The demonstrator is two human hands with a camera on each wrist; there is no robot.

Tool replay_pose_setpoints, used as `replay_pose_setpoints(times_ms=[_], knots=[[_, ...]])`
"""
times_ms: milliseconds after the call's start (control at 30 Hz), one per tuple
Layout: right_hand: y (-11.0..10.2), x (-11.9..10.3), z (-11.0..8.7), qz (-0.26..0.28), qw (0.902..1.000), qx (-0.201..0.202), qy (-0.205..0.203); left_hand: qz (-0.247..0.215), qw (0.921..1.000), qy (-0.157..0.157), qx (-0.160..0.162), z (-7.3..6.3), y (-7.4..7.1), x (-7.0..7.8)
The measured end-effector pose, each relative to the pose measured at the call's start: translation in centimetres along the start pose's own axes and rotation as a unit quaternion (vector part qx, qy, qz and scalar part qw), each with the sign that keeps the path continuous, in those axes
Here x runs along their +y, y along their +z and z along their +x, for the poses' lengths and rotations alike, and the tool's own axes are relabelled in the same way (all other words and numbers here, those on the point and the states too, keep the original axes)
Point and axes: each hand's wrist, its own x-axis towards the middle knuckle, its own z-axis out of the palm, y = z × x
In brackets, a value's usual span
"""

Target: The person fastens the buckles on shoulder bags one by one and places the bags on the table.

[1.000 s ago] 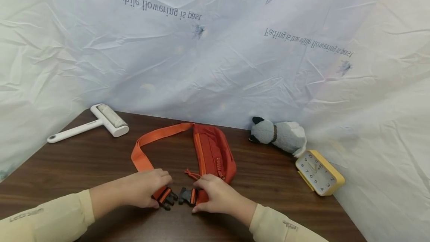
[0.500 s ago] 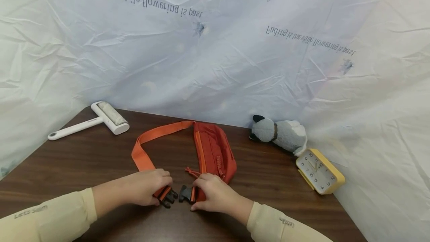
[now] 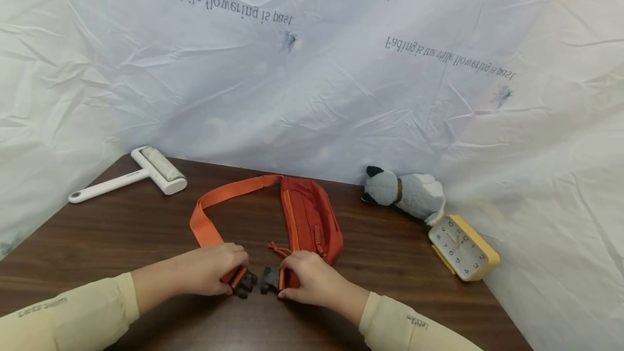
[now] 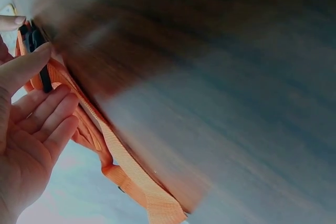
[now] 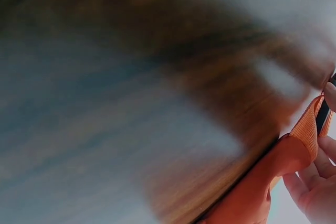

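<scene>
A red waist bag (image 3: 312, 221) lies on the brown table, its orange strap (image 3: 209, 213) looping out to the left. At the strap's end, my left hand (image 3: 209, 270) pinches the black pronged buckle half (image 3: 245, 283) between thumb and fingers. My right hand (image 3: 319, 280) grips the webbing behind the black socket half (image 3: 270, 280), close to the bag's near end. The two buckle halves face each other with a small gap between them. In the left wrist view, the thumb lies over the black buckle (image 4: 39, 51). Only part of the right hand (image 5: 320, 187) shows in the right wrist view.
A white lint roller (image 3: 158, 171) lies at the back left of the table (image 3: 390, 297). Towards the back right lie a grey plush toy (image 3: 409, 191) and a yellow alarm clock (image 3: 465, 248). A pale printed sheet (image 3: 273, 80) hangs behind the table.
Both hands stay nearly in place on the buckle halves. The prongs have tilted slightly towards the socket, and the gap between the halves remains. Bag, roller, toy and clock have not moved.
</scene>
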Motion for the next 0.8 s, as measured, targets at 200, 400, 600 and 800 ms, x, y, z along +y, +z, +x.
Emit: replay_pose_setpoints(times_ms=[200, 400, 600, 800], knots=[[-0.17, 0.25, -0.08, 0.026, 0.9996, 0.007, 0.008, -0.005, 0.9996, 0.008, 0.027, -0.18, 0.09, -0.14], [-0.48, 0.19, -0.23, 0.051, 0.9983, 0.011, 0.027, 0.005, 0.9990, 0.003, 0.045, -0.15, 0.40, -0.24], [-0.73, 0.04, -0.28, 0.064, 0.9971, 0.019, 0.038, 0.010, 0.9978, 0.006, 0.065, -0.11, 0.52, -0.18], [-0.63, 0.08, -0.32, 0.069, 0.9964, 0.027, 0.042, 0.020, 0.9954, 0.019, 0.091, -0.04, 0.51, -0.15]])
